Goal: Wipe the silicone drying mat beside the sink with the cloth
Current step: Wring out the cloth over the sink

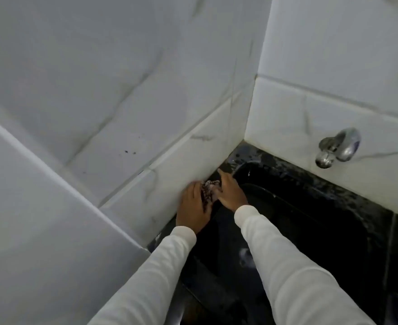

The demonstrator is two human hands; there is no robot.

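Black and wet-looking, the counter (310, 184) runs along the foot of the white tiled wall (146, 113), and both hands meet over it at its left edge, close to the back corner where the two walls join. The left hand (194, 207) lies knuckles-up with its fingers curled over a small bunched patterned cloth (208, 190); the right hand (230, 193) presses against the same bundle from the other side, one finger pointing toward the corner, so the cloth is pinched between the two. A chrome tap (336, 146) juts from the right-hand wall above the dark sink basin (298, 219). Whether a silicone drying mat lies under the hands I cannot tell; everything there is equally dark. The cloth looks soft, light and limp, probably damp, so it should crumple readily and is best held as a wad under a flat palm. A silicone mat would likely be floppy and grippy, apt to drag with the cloth unless one hand pins an edge.
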